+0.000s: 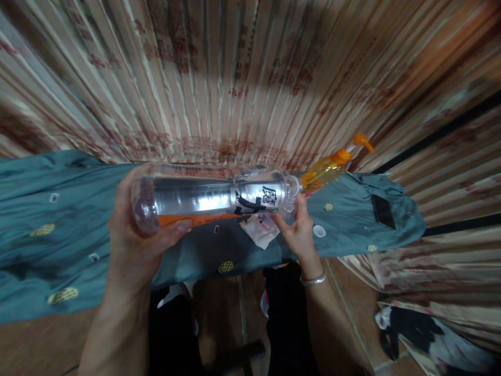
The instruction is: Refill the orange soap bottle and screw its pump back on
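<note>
A large clear plastic bottle (211, 196) with a silver and orange label lies sideways in the air above the table, its neck to the right. My left hand (135, 235) is wrapped round its base, thumb along the front. My right hand (299, 230) is closed at the bottle's neck, with some fingers hidden behind it. Just beyond the neck stands a pump bottle (323, 172) of yellow liquid with an orange pump head; its lower part is partly covered. Below the clear bottle, a crumpled white packet (260, 232) rests on the cloth. A small white cap (319, 231) lies right of my right hand.
A green patterned cloth (195, 256) covers the long narrow table. Toward its right end lies a dark phone (382, 211). A pleated curtain (219, 94) hangs right behind the table. Dark and white fabric items (422, 334) are on the tiled floor at lower right.
</note>
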{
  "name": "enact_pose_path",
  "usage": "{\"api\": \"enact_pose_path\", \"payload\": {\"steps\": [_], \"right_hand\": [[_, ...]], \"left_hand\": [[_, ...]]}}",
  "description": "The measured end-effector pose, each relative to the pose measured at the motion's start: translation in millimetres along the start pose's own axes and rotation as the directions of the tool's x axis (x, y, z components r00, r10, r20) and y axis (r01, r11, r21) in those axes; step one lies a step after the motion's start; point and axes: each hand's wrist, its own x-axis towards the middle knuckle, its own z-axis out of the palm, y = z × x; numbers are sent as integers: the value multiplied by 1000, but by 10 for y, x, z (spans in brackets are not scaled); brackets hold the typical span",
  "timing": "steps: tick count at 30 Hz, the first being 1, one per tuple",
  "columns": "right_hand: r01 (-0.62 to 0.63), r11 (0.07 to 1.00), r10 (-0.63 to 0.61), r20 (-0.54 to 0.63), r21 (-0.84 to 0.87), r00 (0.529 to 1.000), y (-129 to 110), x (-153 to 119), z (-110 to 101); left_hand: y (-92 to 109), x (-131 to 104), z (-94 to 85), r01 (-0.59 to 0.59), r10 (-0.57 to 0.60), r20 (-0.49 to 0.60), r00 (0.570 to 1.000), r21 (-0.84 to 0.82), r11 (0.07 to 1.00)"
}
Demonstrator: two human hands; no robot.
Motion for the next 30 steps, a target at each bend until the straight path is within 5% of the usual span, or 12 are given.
{"api": "enact_pose_path", "payload": {"steps": [30], "right_hand": [[-30, 999, 30, 7, 35, 1000, -45, 0, -10]], "left_hand": [[-7, -7, 11, -14, 14, 1, 1000, 32, 999]]}}
